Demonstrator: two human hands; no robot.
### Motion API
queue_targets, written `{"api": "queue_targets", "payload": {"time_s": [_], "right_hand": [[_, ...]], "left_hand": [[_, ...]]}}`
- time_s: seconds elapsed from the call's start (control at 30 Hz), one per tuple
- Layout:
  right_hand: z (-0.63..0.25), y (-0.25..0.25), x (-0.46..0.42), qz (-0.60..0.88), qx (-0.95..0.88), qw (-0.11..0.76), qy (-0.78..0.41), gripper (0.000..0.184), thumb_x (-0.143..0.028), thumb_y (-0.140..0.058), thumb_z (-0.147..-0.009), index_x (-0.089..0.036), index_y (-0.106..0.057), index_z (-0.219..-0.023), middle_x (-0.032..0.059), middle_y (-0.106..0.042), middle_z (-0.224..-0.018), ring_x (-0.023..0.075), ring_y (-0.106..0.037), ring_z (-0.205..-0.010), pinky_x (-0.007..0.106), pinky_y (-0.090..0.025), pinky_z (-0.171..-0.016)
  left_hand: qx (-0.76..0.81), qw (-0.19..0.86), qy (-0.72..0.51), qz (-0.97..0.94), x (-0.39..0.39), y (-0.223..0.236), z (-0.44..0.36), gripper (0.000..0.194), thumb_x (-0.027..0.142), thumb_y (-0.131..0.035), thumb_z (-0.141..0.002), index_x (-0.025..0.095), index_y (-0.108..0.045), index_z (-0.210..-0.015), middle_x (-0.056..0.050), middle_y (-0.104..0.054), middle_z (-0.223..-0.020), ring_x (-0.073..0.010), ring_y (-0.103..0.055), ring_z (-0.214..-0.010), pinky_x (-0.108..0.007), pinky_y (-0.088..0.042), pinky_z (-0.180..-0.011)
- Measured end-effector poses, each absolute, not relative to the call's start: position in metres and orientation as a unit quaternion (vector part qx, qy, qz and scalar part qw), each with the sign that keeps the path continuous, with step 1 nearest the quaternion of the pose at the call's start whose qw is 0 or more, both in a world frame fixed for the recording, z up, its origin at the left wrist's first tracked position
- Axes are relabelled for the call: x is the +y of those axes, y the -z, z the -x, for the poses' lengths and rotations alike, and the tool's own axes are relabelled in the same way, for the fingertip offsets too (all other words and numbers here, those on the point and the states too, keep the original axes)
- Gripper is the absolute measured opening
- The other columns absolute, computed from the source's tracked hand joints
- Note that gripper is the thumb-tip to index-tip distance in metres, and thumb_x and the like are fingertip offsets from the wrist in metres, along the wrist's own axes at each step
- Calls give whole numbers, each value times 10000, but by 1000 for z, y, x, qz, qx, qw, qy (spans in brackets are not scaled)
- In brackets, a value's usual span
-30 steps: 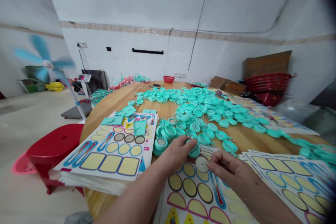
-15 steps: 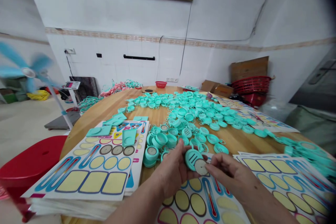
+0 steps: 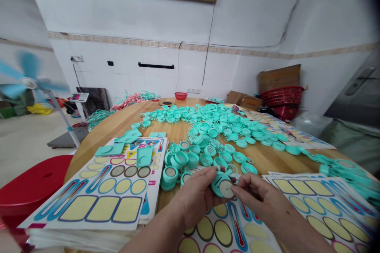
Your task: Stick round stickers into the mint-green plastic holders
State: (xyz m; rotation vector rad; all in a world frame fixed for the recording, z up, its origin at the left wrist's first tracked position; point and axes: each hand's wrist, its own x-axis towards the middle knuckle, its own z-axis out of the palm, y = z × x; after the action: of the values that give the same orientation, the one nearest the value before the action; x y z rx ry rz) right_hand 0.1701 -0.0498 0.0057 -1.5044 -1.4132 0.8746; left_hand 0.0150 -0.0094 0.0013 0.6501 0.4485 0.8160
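My left hand point(image 3: 197, 194) is closed around a round teal plastic toy piece point(image 3: 216, 183) with dark slots and a small loop. The fingertips of my right hand point(image 3: 259, 195) pinch the edge of a round grey sticker point(image 3: 226, 189), which lies against the face of that piece. Whether it is stuck down there I cannot tell. Below my hands lies a printed sticker sheet point(image 3: 204, 227) with several blank yellow shapes. Just beyond my left hand sit several teal round pieces, one bearing a grey disc point(image 3: 170, 172).
A big heap of teal pieces point(image 3: 204, 126) covers the middle of the wooden table point(image 3: 114, 120). Stacked sticker sheets lie left point(image 3: 130, 205) and right point(image 3: 323, 201). Flat teal parts point(image 3: 145, 156) rest on the left stack. A red stool point(image 3: 35, 178) and a fan point(image 3: 29, 83) stand left.
The sticker has moved from overhanging the piece's edge to lying further onto its face. My left hand has tilted the piece. The view has shifted slightly.
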Motion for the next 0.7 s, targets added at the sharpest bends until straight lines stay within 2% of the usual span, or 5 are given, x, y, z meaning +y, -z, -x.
{"api": "queue_targets", "payload": {"time_s": [0.13,0.3,0.4,0.7], "right_hand": [[-171,-5,-49,595,-571,440,-355,275,-413,-614,-707,-205,-447,-643,-66,-399,-544,84,-351,-486,194,-282,-434],[-169,-4,-49,592,-557,458,-359,273,-424,-594,-712,-202,-451,-644,-68,-374,-552,77,-336,-476,185,-263,-416],[-169,-5,-49,592,-561,452,-360,274,-419,-601,-717,-201,-450,-647,-66,-375,-557,80,-340,-484,186,-273,-420],[-171,1,-48,595,-554,463,-354,282,-445,-600,-711,-206,-461,-657,-56,-423,-577,86,-367,-492,196,-291,-413]], "left_hand": [[182,849,-395,-301,-11,0,-16,228,254,-435,-909,103,-532,-1049,-135,-612,-950,-179,-609,-830,-281,-490,-714],[133,859,-408,-280,-12,3,-17,175,249,-494,-886,109,-577,-952,-81,-575,-890,-122,-558,-776,-249,-460,-749],[123,858,-413,-279,-13,3,-18,165,244,-511,-877,102,-589,-905,-72,-560,-867,-115,-540,-765,-241,-449,-751],[139,860,-395,-292,-14,4,-18,199,265,-531,-868,108,-592,-973,-83,-568,-935,-127,-545,-808,-263,-447,-783]]}}
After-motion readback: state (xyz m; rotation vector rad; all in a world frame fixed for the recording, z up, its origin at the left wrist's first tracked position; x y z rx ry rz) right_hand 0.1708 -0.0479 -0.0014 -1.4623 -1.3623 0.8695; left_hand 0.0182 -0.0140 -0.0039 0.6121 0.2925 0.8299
